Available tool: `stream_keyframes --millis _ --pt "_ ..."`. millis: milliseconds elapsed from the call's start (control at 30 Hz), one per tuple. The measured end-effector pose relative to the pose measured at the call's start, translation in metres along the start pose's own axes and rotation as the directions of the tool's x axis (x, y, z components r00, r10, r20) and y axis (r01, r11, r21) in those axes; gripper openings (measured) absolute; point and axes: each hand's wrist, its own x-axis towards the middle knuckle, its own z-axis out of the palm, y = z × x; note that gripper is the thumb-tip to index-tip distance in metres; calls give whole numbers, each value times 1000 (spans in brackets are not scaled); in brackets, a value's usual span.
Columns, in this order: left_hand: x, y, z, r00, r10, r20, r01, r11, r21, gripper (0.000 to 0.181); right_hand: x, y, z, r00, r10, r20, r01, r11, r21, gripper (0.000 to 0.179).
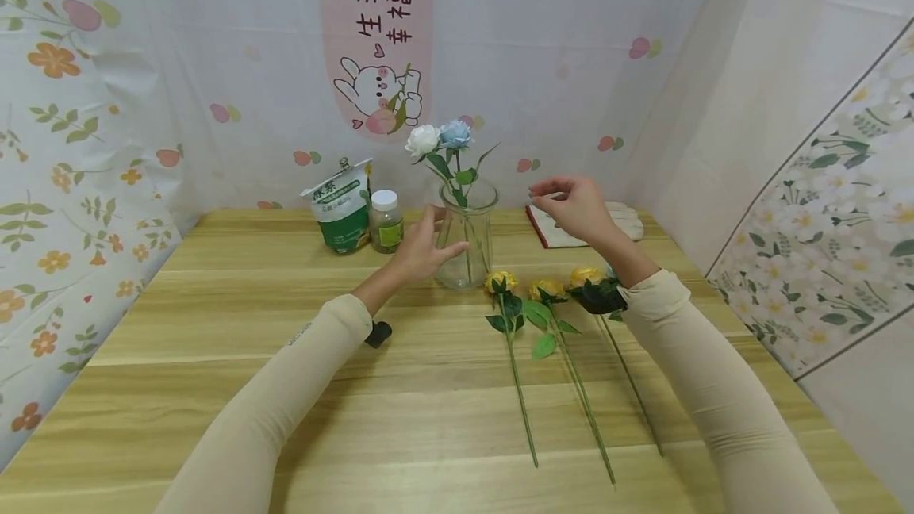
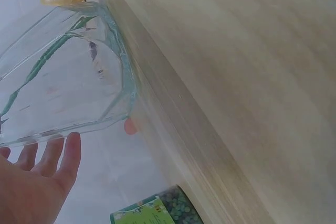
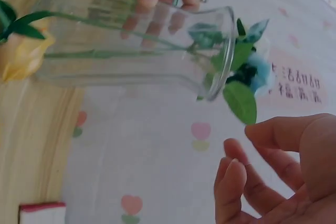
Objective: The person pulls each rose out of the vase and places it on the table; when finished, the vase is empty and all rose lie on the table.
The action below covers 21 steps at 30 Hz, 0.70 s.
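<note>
A clear glass vase (image 1: 474,244) stands upright on the table, holding a white rose (image 1: 424,140) and a blue rose (image 1: 455,134), their green stems showing through the glass. My left hand (image 1: 423,251) is at the vase's left side with fingers extended and thumb apart; in the left wrist view the fingertips (image 2: 73,142) are right at the glass. To the right of the vase's mouth, my right hand (image 1: 571,205) is raised, loosely bent and holding nothing. In the right wrist view its thumb and fingers are apart, near a green leaf (image 3: 240,102).
Several yellow roses (image 1: 546,289) lie right of the vase, stems toward me. A green-and-white pouch (image 1: 345,209) and a lidded jar (image 1: 386,222) stand on the left. White gloves (image 1: 624,220) lie behind my right hand. A small black object (image 1: 379,334) is beside my left forearm.
</note>
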Motion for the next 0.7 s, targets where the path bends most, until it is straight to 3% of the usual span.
stream_keyframes --millis 367,500,700 --pt "-1 1 -3 1000 -7 6 7 1000 -7 69 35 -59 36 992 -129 3 129 992 5 21" --pt "-1 1 -2 1000 0 8 0 1000 4 70 45 -73 50 987 -158 13 159 986 -53 23" --pt "0 0 -2 1000 0 6 0 1000 1 68 59 -81 65 994 -108 20 110 977 -184 27"
